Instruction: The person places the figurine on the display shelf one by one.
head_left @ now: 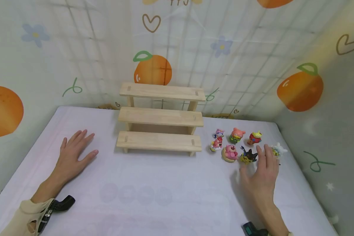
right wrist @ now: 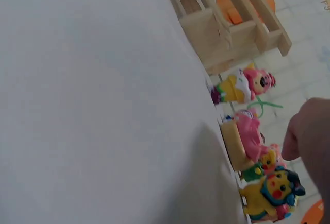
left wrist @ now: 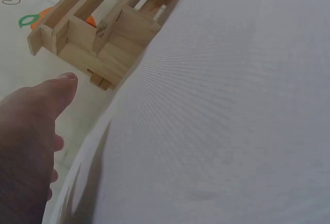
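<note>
A three-step wooden display stand [head_left: 160, 116] stands at the back middle of the table. My left hand [head_left: 73, 157] lies to its left with fingers spread, holding nothing; its thumb [left wrist: 64, 92] shows in the left wrist view. Over the right side, my right hand [head_left: 262, 177] reaches among small figurines, fingers extended. Nearest to it are a yellow figurine with a dark spiky top [head_left: 248, 155] and a white-eared one [head_left: 278, 149], partly hidden behind the fingers. Left of these sits a pink bear figurine on a round tan base [head_left: 230, 153]. Whether the fingertips touch anything is unclear.
More figurines stand behind: a pink-headed one in green [head_left: 236, 135], a red one with a yellow top [head_left: 254, 138], a pink-and-purple one [head_left: 219, 133] and a pink-and-yellow one [head_left: 216, 144]. A white cloth covers the table [head_left: 153, 196]. A printed curtain [head_left: 183, 49] hangs behind.
</note>
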`<state>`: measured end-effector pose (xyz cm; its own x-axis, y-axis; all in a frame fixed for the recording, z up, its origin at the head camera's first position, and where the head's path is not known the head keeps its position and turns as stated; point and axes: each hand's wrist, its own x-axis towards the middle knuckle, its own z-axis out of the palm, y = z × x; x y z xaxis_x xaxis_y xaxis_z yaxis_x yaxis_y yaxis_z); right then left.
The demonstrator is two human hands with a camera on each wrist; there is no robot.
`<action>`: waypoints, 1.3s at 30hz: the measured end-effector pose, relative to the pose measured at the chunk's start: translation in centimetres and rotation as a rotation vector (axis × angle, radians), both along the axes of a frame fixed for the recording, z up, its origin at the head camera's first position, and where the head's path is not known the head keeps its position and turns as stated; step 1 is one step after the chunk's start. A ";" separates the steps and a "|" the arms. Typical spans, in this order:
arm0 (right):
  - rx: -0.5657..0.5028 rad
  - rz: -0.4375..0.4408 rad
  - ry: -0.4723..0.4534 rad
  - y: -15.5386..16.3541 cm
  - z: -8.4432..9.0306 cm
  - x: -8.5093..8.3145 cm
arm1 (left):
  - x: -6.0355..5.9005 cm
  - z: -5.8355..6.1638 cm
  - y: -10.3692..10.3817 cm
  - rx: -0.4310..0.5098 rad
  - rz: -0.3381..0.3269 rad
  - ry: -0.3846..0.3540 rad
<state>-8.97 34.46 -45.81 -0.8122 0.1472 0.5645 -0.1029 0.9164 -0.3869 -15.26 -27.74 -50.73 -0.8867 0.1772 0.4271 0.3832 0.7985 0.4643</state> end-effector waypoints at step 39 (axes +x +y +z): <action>-0.151 -0.198 -0.124 4.0 -0.4 -0.1 | 0.3 0.4 0.2 -0.006 -0.006 -0.016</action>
